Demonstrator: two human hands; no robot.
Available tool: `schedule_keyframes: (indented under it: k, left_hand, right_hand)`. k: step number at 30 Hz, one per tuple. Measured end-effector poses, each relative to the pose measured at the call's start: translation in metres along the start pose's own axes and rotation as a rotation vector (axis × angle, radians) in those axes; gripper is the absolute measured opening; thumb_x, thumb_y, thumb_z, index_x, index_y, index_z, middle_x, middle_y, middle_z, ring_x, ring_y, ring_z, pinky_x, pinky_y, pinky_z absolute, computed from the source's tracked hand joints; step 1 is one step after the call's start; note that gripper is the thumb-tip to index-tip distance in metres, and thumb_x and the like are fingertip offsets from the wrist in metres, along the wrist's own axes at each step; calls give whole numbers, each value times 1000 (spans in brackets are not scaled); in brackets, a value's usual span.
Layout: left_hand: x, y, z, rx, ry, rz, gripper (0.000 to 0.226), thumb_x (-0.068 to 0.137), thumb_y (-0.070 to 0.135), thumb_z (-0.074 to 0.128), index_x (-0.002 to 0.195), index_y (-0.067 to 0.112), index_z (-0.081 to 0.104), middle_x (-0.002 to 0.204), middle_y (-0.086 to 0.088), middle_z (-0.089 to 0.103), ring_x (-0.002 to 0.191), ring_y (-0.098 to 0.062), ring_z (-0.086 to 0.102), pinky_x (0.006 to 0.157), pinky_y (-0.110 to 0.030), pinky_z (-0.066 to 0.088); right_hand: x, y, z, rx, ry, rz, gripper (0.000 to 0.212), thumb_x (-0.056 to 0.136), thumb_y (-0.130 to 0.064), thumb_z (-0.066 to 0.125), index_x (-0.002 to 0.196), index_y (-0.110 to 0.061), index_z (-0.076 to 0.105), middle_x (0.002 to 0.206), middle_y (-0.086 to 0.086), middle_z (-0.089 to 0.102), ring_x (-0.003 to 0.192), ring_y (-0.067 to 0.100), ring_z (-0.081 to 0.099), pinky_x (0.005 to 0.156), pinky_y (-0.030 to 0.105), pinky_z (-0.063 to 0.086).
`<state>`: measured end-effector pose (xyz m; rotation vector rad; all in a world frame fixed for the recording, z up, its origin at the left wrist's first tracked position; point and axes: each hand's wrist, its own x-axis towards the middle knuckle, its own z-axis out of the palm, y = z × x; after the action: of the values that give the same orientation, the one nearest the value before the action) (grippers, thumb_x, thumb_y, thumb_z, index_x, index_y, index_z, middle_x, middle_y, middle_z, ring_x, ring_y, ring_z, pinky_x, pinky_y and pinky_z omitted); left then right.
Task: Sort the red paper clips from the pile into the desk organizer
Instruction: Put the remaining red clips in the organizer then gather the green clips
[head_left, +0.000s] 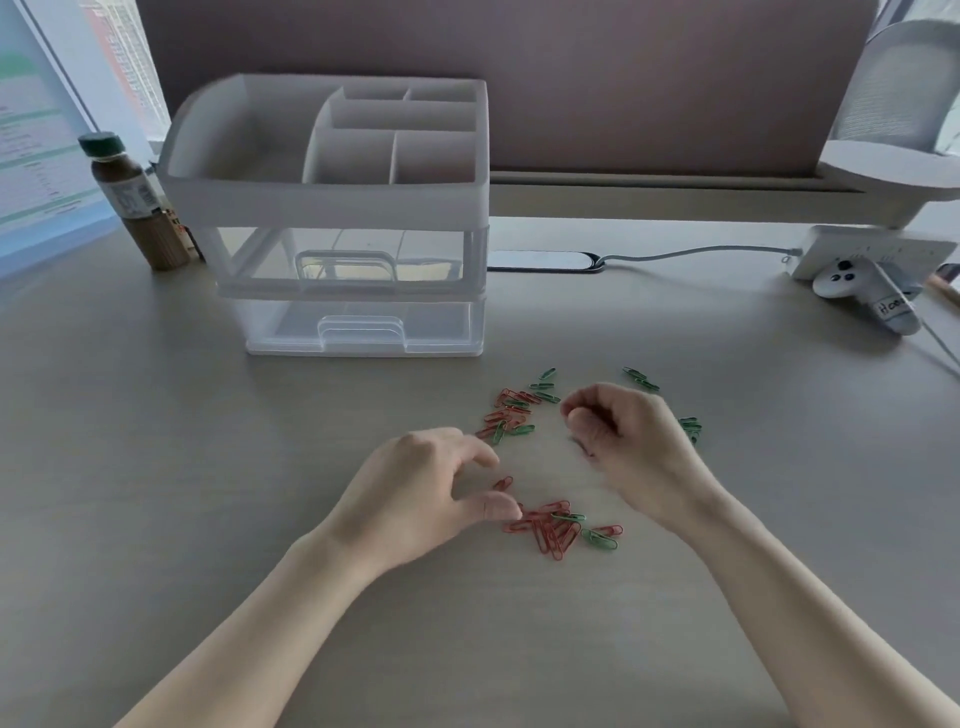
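Note:
Red and green paper clips lie scattered on the desk in front of me. A mostly red cluster (553, 527) lies near my left thumb, and a mixed red and green cluster (506, 415) sits farther back. My left hand (426, 488) rests on the desk with fingers loosely spread, its thumb tip touching the edge of the near cluster. My right hand (623, 441) hovers with fingers curled in; I cannot make out anything in it. The white desk organizer (327, 197) with top compartments and two clear drawers stands behind, drawers closed.
Loose green clips (641, 379) lie beyond my right hand, and more (691, 427) to its right. A brown bottle (135, 202) stands left of the organizer. A white controller (862, 291) and power strip (872, 252) sit at the far right, with a cable running across.

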<state>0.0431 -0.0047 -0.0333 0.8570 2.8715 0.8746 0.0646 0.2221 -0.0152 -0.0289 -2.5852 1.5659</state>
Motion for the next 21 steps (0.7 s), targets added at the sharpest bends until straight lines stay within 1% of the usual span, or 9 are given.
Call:
schedule_keyframes:
  k: [2, 4, 7, 9, 12, 15, 17, 19, 21]
  left_hand:
    - [-2, 2, 2, 74, -31, 85, 73, 64, 87, 52, 115, 37, 68, 81, 21, 57, 67, 3, 54, 67, -21, 47]
    - [-2, 2, 6, 70, -35, 155, 78, 66, 87, 49, 121, 35, 66, 72, 16, 51, 59, 1, 48, 62, -25, 47]
    - [-2, 4, 12, 12, -17, 232, 61, 75, 75, 55, 118, 33, 69, 63, 13, 42, 53, -3, 42, 54, -25, 43]
    - [-2, 8, 15, -65, 19, 259, 43, 79, 58, 65, 110, 30, 73, 60, 14, 41, 51, -2, 41, 53, -18, 36]
    - [1, 11, 17, -136, 53, 254, 26, 79, 44, 72, 97, 27, 78, 63, 23, 51, 57, 5, 51, 60, -8, 36]
    - [2, 12, 18, -77, 57, 253, 12, 83, 40, 72, 88, 30, 75, 73, 23, 60, 68, 3, 58, 64, -18, 46]
    - [1, 14, 20, 18, 55, 244, 12, 88, 41, 65, 90, 31, 70, 83, 17, 65, 76, -3, 61, 68, -25, 49]
    - [1, 13, 22, 127, 62, 250, 16, 92, 42, 58, 94, 29, 67, 89, 15, 66, 83, -7, 63, 72, -28, 50]
    - [2, 13, 21, 166, 81, 234, 17, 95, 40, 54, 95, 26, 63, 90, 15, 65, 83, -9, 62, 72, -28, 49]
  right_hand:
    - [-2, 2, -7, 559, -51, 156, 17, 99, -10, 51, 86, -12, 61, 67, -3, 49, 57, 9, 43, 53, 19, 39]
    - [-3, 5, -14, 1075, -122, 343, 13, 94, -14, 52, 88, -7, 61, 71, 0, 49, 59, 10, 45, 53, 19, 42]
    - [-2, 12, -19, 1402, -262, 478, 12, 80, -14, 70, 87, -5, 67, 72, 2, 50, 57, 11, 47, 51, 21, 45]
    - [-1, 16, -19, 1520, -337, 504, 25, 66, -5, 84, 86, -4, 68, 74, 3, 51, 58, 13, 48, 52, 23, 47]
    - [-1, 16, -18, 1624, -374, 573, 29, 62, 3, 85, 82, -5, 65, 74, 3, 50, 58, 14, 48, 52, 25, 48]
    - [-2, 16, -17, 1698, -383, 633, 25, 66, 8, 79, 81, -4, 62, 77, 4, 47, 60, 16, 48, 53, 26, 47]
    - [-2, 16, -18, 1710, -389, 655, 25, 68, 9, 77, 81, -4, 60, 79, 5, 46, 61, 16, 48, 54, 25, 47]
    - [-3, 15, -19, 1690, -396, 662, 24, 70, 8, 75, 82, -5, 59, 82, 7, 47, 62, 16, 48, 53, 25, 46]
    - [-3, 16, -20, 1654, -410, 651, 22, 72, 8, 75, 82, -4, 59, 85, 8, 49, 63, 16, 49, 53, 25, 46]
